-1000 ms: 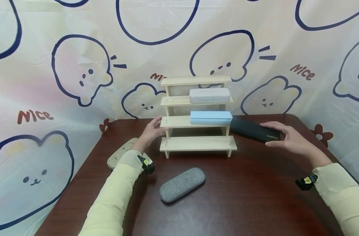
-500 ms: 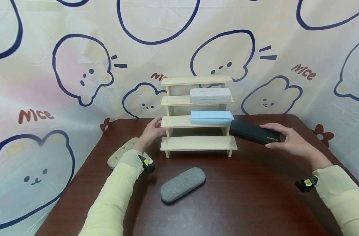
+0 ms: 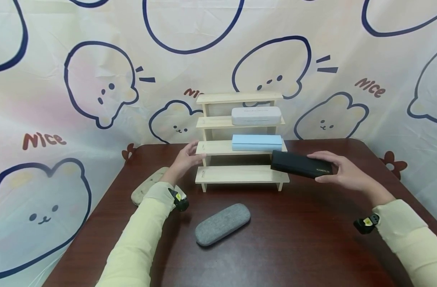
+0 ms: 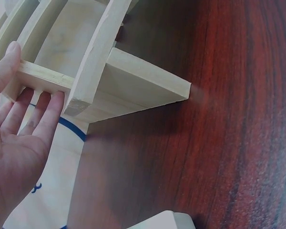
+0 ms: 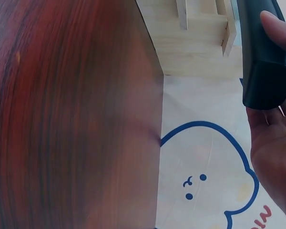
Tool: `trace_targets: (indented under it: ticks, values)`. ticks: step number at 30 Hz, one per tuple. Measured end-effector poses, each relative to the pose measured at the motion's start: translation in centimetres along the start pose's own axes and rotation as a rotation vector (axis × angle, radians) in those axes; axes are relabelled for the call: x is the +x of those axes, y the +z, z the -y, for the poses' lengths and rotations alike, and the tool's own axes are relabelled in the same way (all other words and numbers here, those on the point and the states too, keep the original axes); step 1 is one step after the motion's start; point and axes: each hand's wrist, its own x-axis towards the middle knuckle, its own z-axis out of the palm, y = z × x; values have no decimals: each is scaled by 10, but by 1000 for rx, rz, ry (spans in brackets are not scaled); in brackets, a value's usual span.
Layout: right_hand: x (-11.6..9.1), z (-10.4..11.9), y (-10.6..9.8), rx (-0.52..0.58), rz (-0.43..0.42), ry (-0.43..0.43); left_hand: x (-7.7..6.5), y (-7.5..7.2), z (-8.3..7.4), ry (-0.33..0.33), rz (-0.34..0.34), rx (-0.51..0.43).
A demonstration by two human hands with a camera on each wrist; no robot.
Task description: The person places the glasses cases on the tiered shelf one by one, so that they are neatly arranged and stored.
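White case (image 3: 256, 115), blue case (image 3: 256, 142) on rack (image 3: 236, 174): done; black case (image 3: 297, 164) gripped in fingers of right hand (image 3: 338, 169) by rack's right end, not yet set down; left hand (image 3: 184, 161) grips rack's left side; grey case (image 3: 223, 225), beige case (image 3: 146, 184) on table (image 3: 294, 239), unshelved

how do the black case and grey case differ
The black case is held in the right hand, while the grey case lies on the table. The black case carries lettering; the grey case shows none. The black case has squarer ends, the grey case rounded ones. Both are long and narrow.
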Motion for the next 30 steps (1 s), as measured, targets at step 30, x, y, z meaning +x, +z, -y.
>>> trace_targets:
  ticks: [30]
  values:
    - [44,11,45,108,153,-60,1,-1,1,11,9,-19]
